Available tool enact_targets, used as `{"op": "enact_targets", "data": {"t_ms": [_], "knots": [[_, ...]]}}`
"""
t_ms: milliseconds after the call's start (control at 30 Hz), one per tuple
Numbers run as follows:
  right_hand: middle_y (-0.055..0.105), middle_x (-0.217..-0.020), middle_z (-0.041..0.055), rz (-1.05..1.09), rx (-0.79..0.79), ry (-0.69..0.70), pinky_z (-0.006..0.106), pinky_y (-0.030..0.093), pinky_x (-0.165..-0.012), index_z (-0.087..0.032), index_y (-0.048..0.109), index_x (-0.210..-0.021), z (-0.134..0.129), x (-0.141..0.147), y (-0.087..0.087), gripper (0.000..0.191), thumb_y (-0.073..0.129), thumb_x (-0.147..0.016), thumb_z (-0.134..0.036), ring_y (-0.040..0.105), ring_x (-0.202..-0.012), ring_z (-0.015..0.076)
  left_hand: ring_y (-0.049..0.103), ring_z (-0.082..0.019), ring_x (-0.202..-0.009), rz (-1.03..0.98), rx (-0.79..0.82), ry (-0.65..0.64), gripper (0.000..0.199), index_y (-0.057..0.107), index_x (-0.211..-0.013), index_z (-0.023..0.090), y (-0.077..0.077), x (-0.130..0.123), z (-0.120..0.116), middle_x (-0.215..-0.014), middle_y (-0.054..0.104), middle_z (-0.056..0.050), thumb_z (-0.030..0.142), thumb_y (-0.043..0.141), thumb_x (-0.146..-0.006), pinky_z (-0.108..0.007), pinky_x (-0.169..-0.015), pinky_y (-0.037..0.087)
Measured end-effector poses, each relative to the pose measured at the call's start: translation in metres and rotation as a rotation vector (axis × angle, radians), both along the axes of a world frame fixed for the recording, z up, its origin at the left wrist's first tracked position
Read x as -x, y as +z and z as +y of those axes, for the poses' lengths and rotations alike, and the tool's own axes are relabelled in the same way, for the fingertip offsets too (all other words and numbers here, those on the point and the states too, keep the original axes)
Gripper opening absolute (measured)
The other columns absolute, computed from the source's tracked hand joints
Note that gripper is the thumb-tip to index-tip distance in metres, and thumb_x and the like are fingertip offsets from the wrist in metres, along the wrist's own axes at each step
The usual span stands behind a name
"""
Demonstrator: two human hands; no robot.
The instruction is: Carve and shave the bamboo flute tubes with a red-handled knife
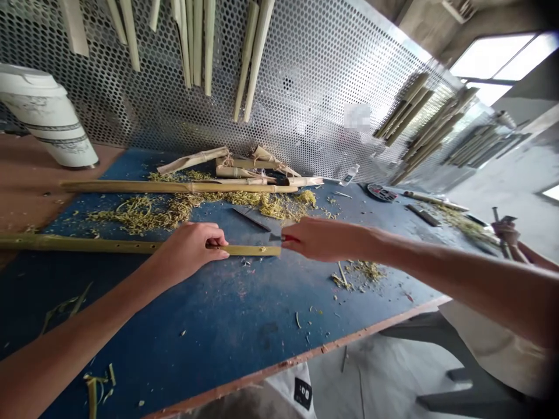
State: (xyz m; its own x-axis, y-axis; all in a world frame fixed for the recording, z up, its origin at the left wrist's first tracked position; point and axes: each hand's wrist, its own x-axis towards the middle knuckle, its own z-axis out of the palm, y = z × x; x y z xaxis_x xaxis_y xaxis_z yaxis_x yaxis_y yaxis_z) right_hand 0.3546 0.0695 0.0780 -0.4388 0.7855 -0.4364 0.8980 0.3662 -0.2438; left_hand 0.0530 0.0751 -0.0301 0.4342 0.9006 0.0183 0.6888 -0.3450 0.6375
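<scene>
A long bamboo piece with small holes (pixel 109 245) lies across the blue tabletop, running from the left edge to the middle. My left hand (pixel 192 250) is closed around it near its right end, thumb in front and fingers behind. Pale shavings rest on top of that end. My right hand (pixel 310 237) is closed on a red-handled tool (pixel 290 238), whose short metal blade points left, just above the tip of the bamboo. Whether the blade touches the bamboo cannot be made out. Behind the hands lies a thin dark tool (pixel 251 219).
Another bamboo pole (pixel 131 186), split bamboo pieces (pixel 196 158) and curly shavings (pixel 140 215) lie behind. A white cup (pixel 52 116) stands back left, a small bottle (pixel 349 174) by the perforated metal panel (pixel 305 75). Another person's hand (pixel 507 233) shows at right.
</scene>
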Motion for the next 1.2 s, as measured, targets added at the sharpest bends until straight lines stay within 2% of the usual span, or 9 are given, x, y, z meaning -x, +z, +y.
{"op": "enact_targets", "data": {"t_ms": [100, 200, 333, 500, 667, 933, 1000, 1100, 1200], "knots": [[0.057, -0.075, -0.0024, 0.044, -0.340, -0.026, 0.034, 0.027, -0.065, -0.024, 0.062, -0.103, -0.004, -0.011, 0.004, 0.025, 0.053, -0.124, -0.036, 0.046, -0.063, 0.0153, 0.069, -0.023, -0.071, 0.010, 0.000, 0.018, 0.025, 0.078, -0.078, 0.026, -0.004, 0.000, 0.002, -0.082, 0.078, -0.004, 0.048, 0.075, -0.088, -0.036, -0.068, 0.042], [0.060, -0.079, -0.0024, 0.124, -0.512, -0.032, 0.034, 0.027, -0.067, -0.026, 0.059, -0.104, -0.001, -0.016, -0.012, 0.019, 0.057, -0.121, -0.034, 0.047, -0.066, 0.0163, 0.072, -0.024, -0.075, 0.013, 0.012, 0.028, 0.025, 0.077, -0.078, 0.027, -0.008, 0.003, 0.002, -0.086, 0.079, -0.004, 0.049, 0.076, -0.089, -0.036, -0.069, 0.043], [0.056, -0.074, -0.0055, 0.404, -0.470, -0.033, 0.031, 0.032, -0.064, -0.027, 0.055, -0.092, 0.009, -0.015, -0.050, 0.021, 0.061, -0.112, -0.028, 0.044, -0.063, 0.0152, 0.077, -0.027, -0.085, 0.012, 0.042, 0.032, 0.027, 0.080, -0.089, 0.029, -0.014, 0.009, -0.001, -0.098, 0.080, -0.004, 0.054, 0.072, -0.096, -0.037, -0.073, 0.049], [0.073, -0.098, 0.0027, 0.656, -0.325, 0.094, 0.033, 0.052, -0.076, -0.026, 0.069, -0.100, 0.011, -0.017, -0.084, 0.011, 0.066, -0.104, -0.016, 0.068, -0.084, 0.0202, 0.078, -0.029, -0.089, 0.011, -0.030, 0.029, 0.024, 0.082, -0.092, 0.034, -0.018, 0.015, -0.003, -0.098, 0.079, -0.002, 0.054, 0.072, -0.099, -0.037, -0.073, 0.052], [0.076, -0.109, 0.0051, 0.633, -0.272, 0.167, 0.034, 0.058, -0.082, -0.026, 0.074, -0.103, 0.005, -0.017, -0.095, 0.014, 0.069, -0.103, -0.013, 0.074, -0.092, 0.0215, 0.077, -0.027, -0.082, -0.001, -0.126, 0.005, 0.024, 0.082, -0.092, 0.038, -0.019, 0.017, -0.004, -0.091, 0.077, 0.002, 0.057, 0.073, -0.102, -0.034, -0.069, 0.050], [0.075, -0.108, 0.0066, 0.472, -0.418, 0.270, 0.035, 0.055, -0.076, -0.028, 0.068, -0.100, -0.006, -0.005, -0.101, 0.018, 0.058, -0.112, -0.018, 0.071, -0.089, 0.0231, 0.073, -0.024, -0.077, -0.013, -0.170, 0.014, 0.024, 0.080, -0.086, 0.034, -0.014, 0.009, -0.003, -0.086, 0.074, 0.001, 0.053, 0.072, -0.099, -0.033, -0.066, 0.047], [0.073, -0.106, 0.0065, 0.474, -0.413, 0.224, 0.035, 0.050, -0.071, -0.026, 0.066, -0.098, -0.006, -0.001, -0.101, 0.017, 0.058, -0.111, -0.018, 0.066, -0.083, 0.0213, 0.073, -0.024, -0.079, -0.002, -0.159, 0.014, 0.024, 0.080, -0.085, 0.033, -0.013, 0.008, -0.003, -0.087, 0.075, 0.001, 0.051, 0.071, -0.098, -0.033, -0.068, 0.047], [0.066, -0.085, -0.0005, 0.608, -0.238, -0.038, 0.032, 0.041, -0.064, -0.024, 0.063, -0.091, 0.002, 0.000, -0.100, 0.020, 0.066, -0.109, -0.030, 0.055, -0.069, 0.0159, 0.074, -0.025, -0.081, 0.001, -0.142, 0.018, 0.025, 0.080, -0.085, 0.032, -0.014, 0.009, -0.003, -0.088, 0.076, 0.000, 0.051, 0.070, -0.098, -0.034, -0.071, 0.049], [0.051, -0.067, -0.0072, 0.728, -0.061, -0.284, 0.030, 0.035, -0.058, -0.024, 0.062, -0.087, 0.013, -0.009, -0.096, 0.035, 0.070, -0.110, -0.050, 0.046, -0.060, 0.0138, 0.078, -0.027, -0.087, 0.006, -0.125, 0.017, 0.025, 0.082, -0.088, 0.033, -0.016, 0.011, -0.002, -0.094, 0.080, -0.001, 0.053, 0.071, -0.098, -0.035, -0.075, 0.051]]}}
